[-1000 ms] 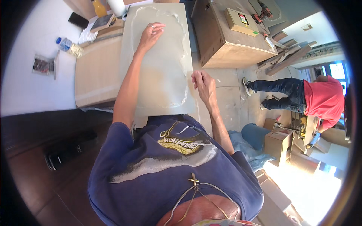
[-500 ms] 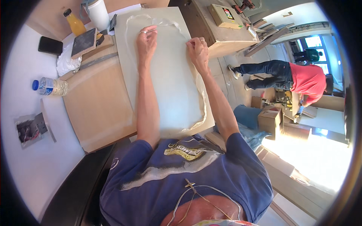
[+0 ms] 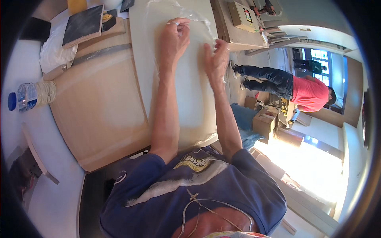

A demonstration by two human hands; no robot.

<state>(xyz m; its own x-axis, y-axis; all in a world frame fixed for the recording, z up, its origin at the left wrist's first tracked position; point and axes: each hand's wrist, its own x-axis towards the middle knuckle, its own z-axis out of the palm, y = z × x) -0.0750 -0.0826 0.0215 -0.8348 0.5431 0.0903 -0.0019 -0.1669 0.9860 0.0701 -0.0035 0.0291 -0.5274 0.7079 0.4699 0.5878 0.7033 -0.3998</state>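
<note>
A pale, smooth board lies before me, with a loose strip of clear plastic film rumpled along its far edge and right side. Over the far part of the board is my left hand, its fingers curled together in a pinch. Whatever those fingers hold, if anything, is too small to make out. My right hand is near the board's right edge, thumb and fingers apart, nothing visible in it. Some of the film's right side is hidden behind the right hand and forearm.
Left of the board is a wooden panel, with a dark square-faced block, a white plastic bag and a water bottle around it. At the far right, a wooden bench carries a box. A person in red bends farther right.
My right hand has opened from its pinch at the film's edge. The left hand stays pinched over the board. The whole view has shifted, bringing the bottle and panel closer to the left rim.
</note>
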